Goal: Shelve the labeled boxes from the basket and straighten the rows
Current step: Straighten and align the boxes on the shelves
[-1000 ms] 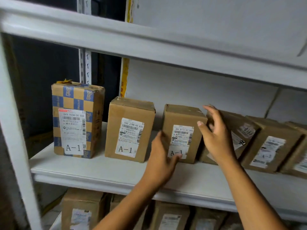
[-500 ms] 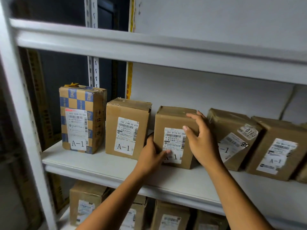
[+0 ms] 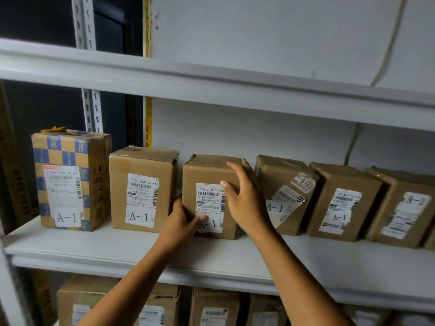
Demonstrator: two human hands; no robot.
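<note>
Both hands are on the third plain brown cardboard box (image 3: 211, 175) in the row, the one with a white shipping label marked A-1. My left hand (image 3: 180, 223) grips its lower left corner, thumb across the bottom of the label on the front face, fingers hidden round the left side. My right hand (image 3: 244, 203) holds the upper right edge, thumb on the front face beside the label and fingers curled over the top right corner.

This box stands upright on the white metal middle shelf (image 3: 117, 250), just beside the taller plain brown carton (image 3: 141, 189) on its left, with a narrow gap between them. Further left stands a blue-and-tan checkered carton (image 3: 70, 180), also labelled A-1.

On the right, a crumpled brown box with a skewed label and a "0180" sticker (image 3: 284, 194) sits turned at an angle, followed by two more angled brown boxes (image 3: 341, 201) (image 3: 404, 208). An upper white shelf (image 3: 211, 90) runs overhead. More labelled cartons (image 3: 211, 307) stand on the level below.
</note>
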